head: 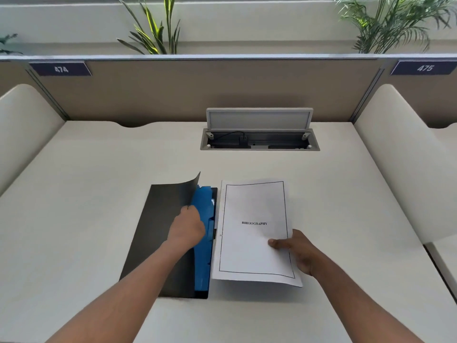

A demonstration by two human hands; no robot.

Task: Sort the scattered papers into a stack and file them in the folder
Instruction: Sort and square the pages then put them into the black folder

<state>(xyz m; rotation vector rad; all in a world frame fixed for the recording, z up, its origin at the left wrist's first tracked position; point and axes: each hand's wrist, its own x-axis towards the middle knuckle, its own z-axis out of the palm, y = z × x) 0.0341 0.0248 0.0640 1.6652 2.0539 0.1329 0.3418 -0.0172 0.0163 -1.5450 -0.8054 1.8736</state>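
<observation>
Centrally, a cream desk [99, 169] bears an open cable hatch [259, 139].

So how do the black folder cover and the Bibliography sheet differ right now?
The black folder cover is dark, blank and curls upward where the left hand lifts it; the Bibliography sheet is white, printed with a border, and stays nearly flat in the right hand. Both are thin, flexible sheets held over the desk.

My black folder [158, 233] lies on the desk with its cover lifted and curling up, blue dividers [204, 241] showing inside. Just right of it sits my stack of white papers [254, 231] — top sheet bordered, reading BIBLIOGRAPHY — its left edge at the folder's spine.
</observation>
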